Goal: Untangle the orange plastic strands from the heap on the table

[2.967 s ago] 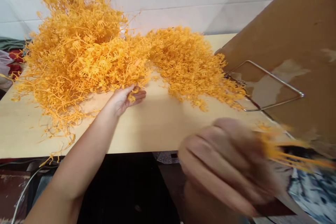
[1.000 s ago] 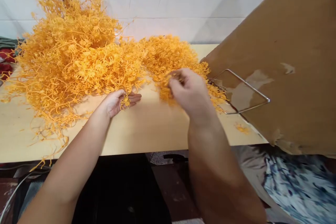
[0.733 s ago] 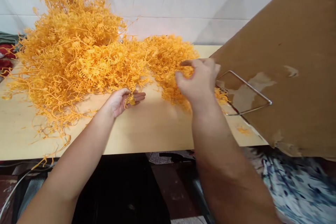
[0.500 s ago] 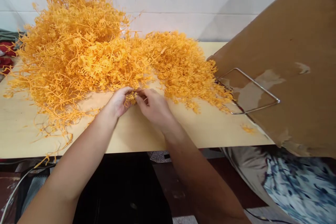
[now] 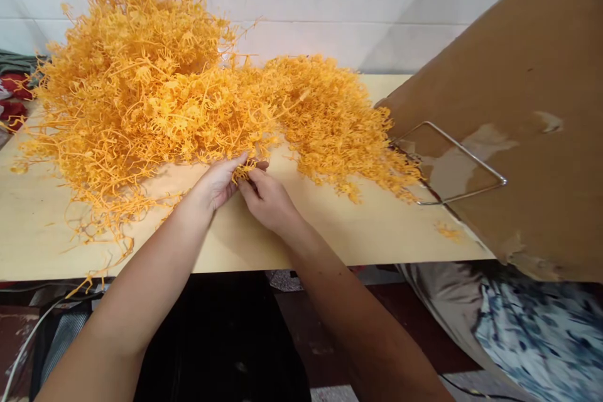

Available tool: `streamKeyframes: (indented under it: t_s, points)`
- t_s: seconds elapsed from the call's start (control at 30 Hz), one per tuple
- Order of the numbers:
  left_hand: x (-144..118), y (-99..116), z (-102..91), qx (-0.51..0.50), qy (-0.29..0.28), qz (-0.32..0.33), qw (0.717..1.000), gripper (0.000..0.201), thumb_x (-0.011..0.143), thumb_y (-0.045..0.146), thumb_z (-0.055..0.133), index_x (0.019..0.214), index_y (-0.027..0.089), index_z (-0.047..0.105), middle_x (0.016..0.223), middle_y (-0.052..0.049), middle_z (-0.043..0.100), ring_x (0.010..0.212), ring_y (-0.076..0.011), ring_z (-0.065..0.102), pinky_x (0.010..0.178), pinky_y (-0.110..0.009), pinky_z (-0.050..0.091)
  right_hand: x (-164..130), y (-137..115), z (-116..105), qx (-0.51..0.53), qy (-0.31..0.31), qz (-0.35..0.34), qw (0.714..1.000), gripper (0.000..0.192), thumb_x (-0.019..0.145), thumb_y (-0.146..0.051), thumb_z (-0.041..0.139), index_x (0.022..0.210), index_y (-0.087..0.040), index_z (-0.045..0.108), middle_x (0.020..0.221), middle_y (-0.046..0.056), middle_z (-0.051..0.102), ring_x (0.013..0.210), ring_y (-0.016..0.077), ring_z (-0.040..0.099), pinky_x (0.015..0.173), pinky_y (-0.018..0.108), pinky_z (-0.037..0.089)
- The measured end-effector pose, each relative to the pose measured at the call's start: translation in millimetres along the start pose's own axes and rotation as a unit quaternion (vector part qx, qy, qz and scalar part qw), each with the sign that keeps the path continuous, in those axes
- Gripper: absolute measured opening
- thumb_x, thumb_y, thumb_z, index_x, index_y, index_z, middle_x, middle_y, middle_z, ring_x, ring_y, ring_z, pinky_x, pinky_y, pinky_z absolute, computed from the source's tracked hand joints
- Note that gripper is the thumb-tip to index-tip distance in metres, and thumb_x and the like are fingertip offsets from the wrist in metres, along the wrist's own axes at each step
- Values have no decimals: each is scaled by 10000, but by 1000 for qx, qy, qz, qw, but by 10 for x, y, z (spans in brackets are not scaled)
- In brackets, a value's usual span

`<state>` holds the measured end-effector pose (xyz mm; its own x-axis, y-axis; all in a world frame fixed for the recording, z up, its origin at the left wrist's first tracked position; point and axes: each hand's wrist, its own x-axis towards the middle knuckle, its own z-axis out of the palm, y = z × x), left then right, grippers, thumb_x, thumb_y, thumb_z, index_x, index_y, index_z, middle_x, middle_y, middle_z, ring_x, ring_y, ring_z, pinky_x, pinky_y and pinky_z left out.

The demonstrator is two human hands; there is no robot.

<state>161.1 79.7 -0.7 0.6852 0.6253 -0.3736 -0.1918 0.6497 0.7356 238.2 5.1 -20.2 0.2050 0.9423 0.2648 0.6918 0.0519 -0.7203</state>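
Observation:
Between my two hands, just above the table, is a small orange plastic floral piece (image 5: pixel 244 171) with thin curling prongs. My left hand (image 5: pixel 219 182) cradles it with the thumb on top and the fingers curled beneath. The thumb and fingers of my right hand (image 5: pixel 266 196) pinch at its lower side; part of the piece is hidden behind them. Right behind my hands rises a big tangled heap of orange plastic stems and florets (image 5: pixel 141 94). A lower, denser pile of similar orange pieces (image 5: pixel 334 125) lies to the right of it.
The pale table (image 5: pixel 226 245) has its front edge close to my body. A large cardboard box (image 5: pixel 509 100) stands at the right, a bent metal wire frame (image 5: pixel 466 151) against it. A tiled wall (image 5: pixel 339 0) closes off the back. Patterned cloth (image 5: pixel 541 333) lies below right.
My right hand has shifted slightly left and down, closer to my left palm, and its grip on the orange piece has changed. The piles look the same.

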Motion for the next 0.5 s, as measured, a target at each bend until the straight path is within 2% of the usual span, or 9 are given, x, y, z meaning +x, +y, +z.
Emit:
streamKeyframes:
  t_s: [0.17, 0.27, 0.4, 0.5]
  points:
    - [28, -15, -23, 42, -12, 9, 999, 247, 854, 253, 434, 878, 70, 598, 669, -68, 653, 570, -114, 589, 628, -256, 489, -2, -10, -62, 204, -17, 58, 977, 261, 775, -433, 485, 691, -198, 410, 630, -23, 459, 572, 100, 459, 536, 246, 381]
    - [25, -28, -22, 75, -5, 25, 997, 210, 847, 260, 450, 834, 98, 583, 540, -16, 578, 468, -94, 527, 533, -232, 453, 32, -2, -103, 276, -28, 81, 957, 410, 708, -593, 507, 651, -196, 424, 593, -26, 454, 531, 91, 452, 511, 248, 376]
    - [7, -42, 5, 92, -19, 40, 995, 146, 847, 187, 432, 802, 115, 551, 476, 19, 513, 417, -87, 479, 495, -230, 422, 87, 31, -111, 329, -23, 131, 935, 485, 668, -679, 480, 629, -198, 431, 561, -29, 458, 451, 76, 414, 454, 250, 349]
    - [18, -48, 5, 67, 8, 53, 996, 54, 820, 135, 475, 839, 129, 525, 539, 24, 553, 454, -75, 501, 516, -212, 418, 92, 54, -64, 300, 5, 136, 944, 399, 734, -584, 480, 641, -201, 417, 530, -44, 416, 438, 75, 375, 438, 243, 307]
